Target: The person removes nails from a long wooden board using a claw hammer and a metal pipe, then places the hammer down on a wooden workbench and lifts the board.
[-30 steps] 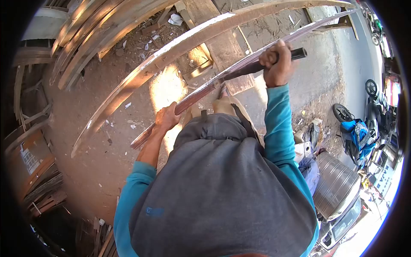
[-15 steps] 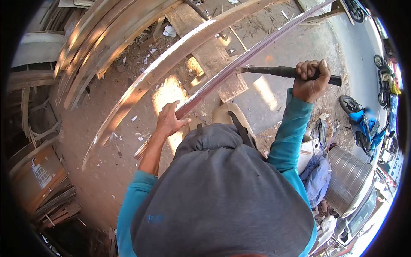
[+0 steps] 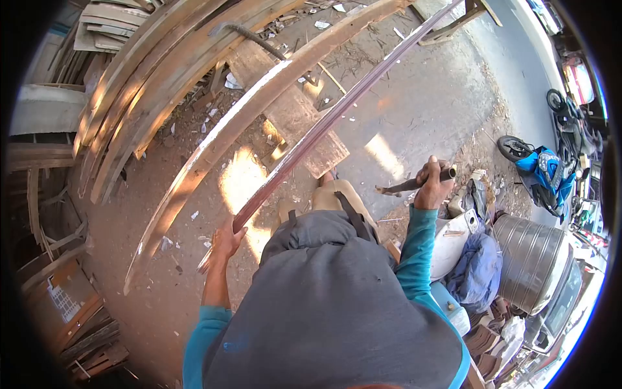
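A long reddish wooden strip (image 3: 324,123) runs diagonally from the lower left to the top right. My left hand (image 3: 227,240) is closed round the strip near its lower end. My right hand (image 3: 434,184) is closed on the dark handle of a hammer-like tool (image 3: 405,187), held to the right of the strip and apart from it. The tool's far end points left, over the floor. Beyond the strip lies a thicker, curved wooden beam (image 3: 214,139) with a white upper edge.
Long boards (image 3: 139,97) are stacked at the upper left. A plank (image 3: 291,113) lies under the strip. On the right are a ribbed metal drum (image 3: 528,262), a blue cloth bundle (image 3: 476,272) and a blue motorcycle (image 3: 544,172). Scraps litter the floor.
My right hand and the tool have moved down and left, away from the strip. My left hand has shifted down and left, and the view has shifted a little.
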A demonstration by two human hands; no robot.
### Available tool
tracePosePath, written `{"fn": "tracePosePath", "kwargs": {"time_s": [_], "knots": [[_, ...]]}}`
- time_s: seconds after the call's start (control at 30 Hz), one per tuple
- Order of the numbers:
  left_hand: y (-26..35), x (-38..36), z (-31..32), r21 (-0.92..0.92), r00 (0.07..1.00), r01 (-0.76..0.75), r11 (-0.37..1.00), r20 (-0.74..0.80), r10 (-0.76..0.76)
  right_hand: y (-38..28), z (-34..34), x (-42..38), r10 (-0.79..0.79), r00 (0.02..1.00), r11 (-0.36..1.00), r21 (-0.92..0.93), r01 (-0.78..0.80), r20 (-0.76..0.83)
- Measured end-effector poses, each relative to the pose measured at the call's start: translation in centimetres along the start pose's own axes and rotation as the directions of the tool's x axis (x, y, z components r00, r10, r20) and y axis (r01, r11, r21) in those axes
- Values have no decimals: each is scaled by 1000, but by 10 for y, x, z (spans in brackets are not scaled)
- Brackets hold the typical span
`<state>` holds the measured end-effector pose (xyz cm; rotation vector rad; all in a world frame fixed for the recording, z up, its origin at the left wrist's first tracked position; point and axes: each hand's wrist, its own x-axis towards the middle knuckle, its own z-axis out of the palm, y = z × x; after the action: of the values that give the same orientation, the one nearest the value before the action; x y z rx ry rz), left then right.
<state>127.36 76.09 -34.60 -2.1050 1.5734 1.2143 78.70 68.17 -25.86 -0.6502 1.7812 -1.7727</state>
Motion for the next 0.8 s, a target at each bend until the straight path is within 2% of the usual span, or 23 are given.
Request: {"fn": "tracePosePath", "kwargs": {"time_s": [0.03, 0.07, 0.13, 0.2, 0.3, 0.37, 0.4, 0.43, 0.47, 0.5, 0.57, 0.63, 0.67, 0.7, 0.73, 0.8], "knots": [[-16, 6, 17, 42, 990, -82, 996, -112, 86, 3, -5, -4, 5, 1000, 990, -141, -5, 2], [-18, 9, 22, 58, 990, -68, 996, -122, 75, 10, -12, -6, 30, 999, 974, -224, -23, 27], [-12, 10, 26, 45, 988, -43, 998, -144, 49, 24, -24, -9, -21, 997, 952, -302, 43, 73], [6, 22, 22, 13, 983, -69, 998, -171, 70, 14, -18, -16, 20, 996, 982, -191, -4, 83], [39, 39, 21, -69, 958, -215, 974, -211, 196, 7, -7, -24, 37, 997, 992, -119, -29, 67], [69, 52, 15, -68, 931, -312, 948, -220, 290, -3, 7, -31, 35, 989, 997, -77, -24, 142], [84, 56, 8, -71, 931, -314, 947, -220, 292, -7, 14, -34, 6, 979, 996, -83, 11, 202], [97, 57, 0, -98, 902, -404, 910, -208, 378, -21, 25, -40, 67, 970, 995, -94, -46, 233], [103, 57, -8, -139, 877, -465, 874, -203, 435, -31, 32, -44, 21, 963, 997, -82, 1, 268], [98, 61, -15, -171, 888, -447, 878, -207, 412, -37, 45, -51, -2, 941, 997, -70, 27, 339], [76, 47, -37, -214, 843, -470, 857, -396, 364, -55, 66, -66, -83, 917, 996, -5, 92, 390], [24, 39, -53, -282, 804, -432, 857, -550, 224, -72, 85, -84, -168, 851, 986, 93, 140, 497], [-10, 38, -52, -286, 748, -409, 867, -649, 139, -76, 94, -92, -171, 812, 983, 148, 106, 558], [-35, 27, -57, -346, 761, -321, 881, -648, 22, -76, 104, -101, -192, 779, 975, 208, 81, 598], [-51, 10, -59, -463, 798, -144, 874, -577, -174, -75, 117, -116, -157, 752, 981, 190, 43, 641], [-98, 5, -38, -519, 814, -76, 851, -525, -247, -76, 141, -139, -183, 697, 973, 229, 28, 693]]}}
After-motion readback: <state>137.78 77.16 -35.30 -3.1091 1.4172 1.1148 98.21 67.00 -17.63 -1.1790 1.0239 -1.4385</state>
